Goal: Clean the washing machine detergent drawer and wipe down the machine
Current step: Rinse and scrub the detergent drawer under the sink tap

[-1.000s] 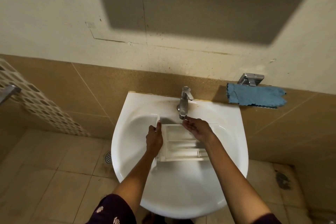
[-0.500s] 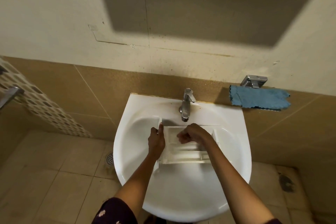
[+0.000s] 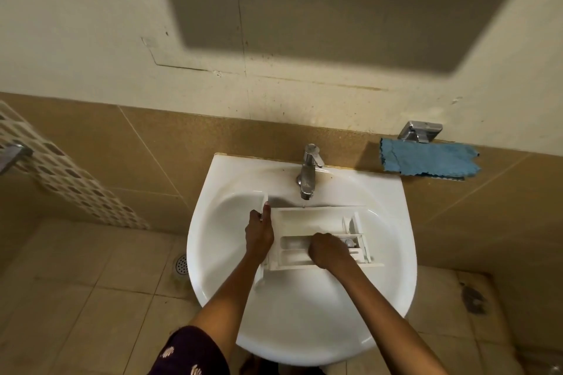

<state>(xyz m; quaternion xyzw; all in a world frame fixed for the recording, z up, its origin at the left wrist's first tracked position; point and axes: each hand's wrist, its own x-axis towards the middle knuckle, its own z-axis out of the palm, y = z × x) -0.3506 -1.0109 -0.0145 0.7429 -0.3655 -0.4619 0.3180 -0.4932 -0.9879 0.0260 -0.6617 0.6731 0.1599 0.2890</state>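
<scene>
Gripping the detergent drawer [image 3: 304, 222] by one end in the sink [image 3: 304, 323], left hand [image 3: 259, 230] clamped; right hand [image 3: 327, 251] curled inside, grasp unclear.

a bathroom (a plain household one, by its look) is being shown. a white basin [image 3: 210, 192] with a chrome tap [image 3: 307, 173] is being carried on a wall that is being covered halfway up by tan tiles [image 3: 91, 137]. the floor tiles [image 3: 76, 298] are being served by a round floor drain [image 3: 182, 263], and a blue cloth [image 3: 426, 161] is being kept on the ledge beside a chrome fitting [image 3: 420, 131].
</scene>
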